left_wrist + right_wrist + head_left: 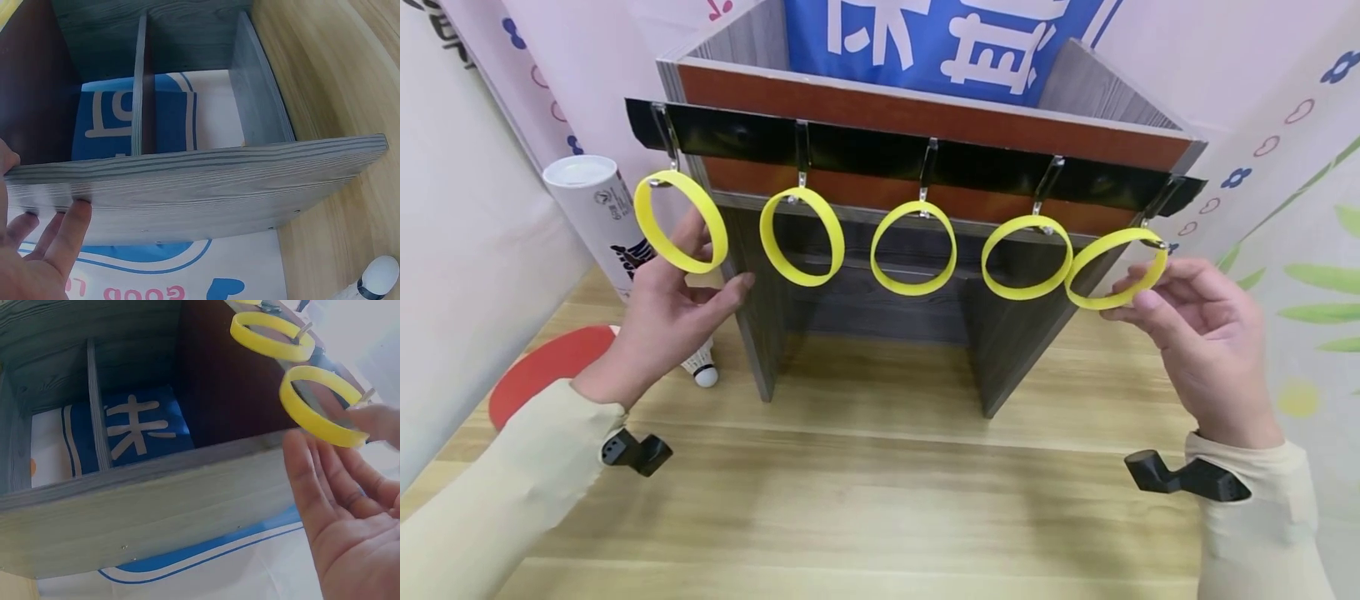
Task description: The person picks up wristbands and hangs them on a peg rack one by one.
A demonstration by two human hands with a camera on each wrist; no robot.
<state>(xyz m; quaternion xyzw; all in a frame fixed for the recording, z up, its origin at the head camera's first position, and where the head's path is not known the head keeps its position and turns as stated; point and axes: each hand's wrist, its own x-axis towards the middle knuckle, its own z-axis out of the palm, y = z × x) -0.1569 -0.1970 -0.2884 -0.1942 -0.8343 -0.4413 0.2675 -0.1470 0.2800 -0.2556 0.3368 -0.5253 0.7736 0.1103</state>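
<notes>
Several yellow rings (913, 290) sit in a row at metal hooks along a black strip (865, 140) on the front of a grey wooden stand (760, 333). My right hand (1213, 342) pinches the rightmost yellow ring (1116, 296) between thumb and fingers. That ring tilts, its right side at the hook and its left side against the neighbouring ring. In the right wrist view, the thumb lies over the ring's (312, 422) near edge. My left hand (673, 312) grips the stand's left side panel (187, 187), thumb over its front edge and fingers against its outer face.
A white tube (591, 208) stands left of the stand. A red paddle (546, 362) and a shuttlecock (702, 367) are on the wooden table (850, 500). Behind the stand hangs a printed cloth (1247, 83) with a blue panel.
</notes>
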